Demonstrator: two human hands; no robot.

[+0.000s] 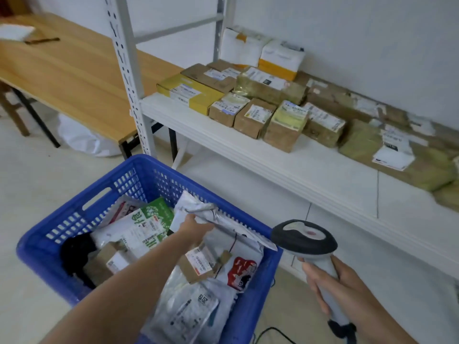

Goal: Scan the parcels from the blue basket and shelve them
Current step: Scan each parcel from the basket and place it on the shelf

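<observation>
The blue basket (82, 202) stands on the floor at lower left, filled with several parcels: grey mailer bags, small cardboard boxes and a green-and-white pack (146, 227). My left hand (195, 227) reaches into it and grips the edge of a grey mailer bag (223, 219) that leans on the basket's right rim. My right hand (335, 286) grips the handle of a grey barcode scanner (304, 238) to the right of the basket, its head pointing left. The white shelf (248, 150) to the right carries several boxed parcels.
A wooden table (69, 78) stands at the back left behind the rack's perforated upright (126, 70). A white bag (82, 137) lies on the floor under the table. The scanner's black cable (270, 332) trails on the floor at the bottom. Bare shelf surface (409, 214) lies at right.
</observation>
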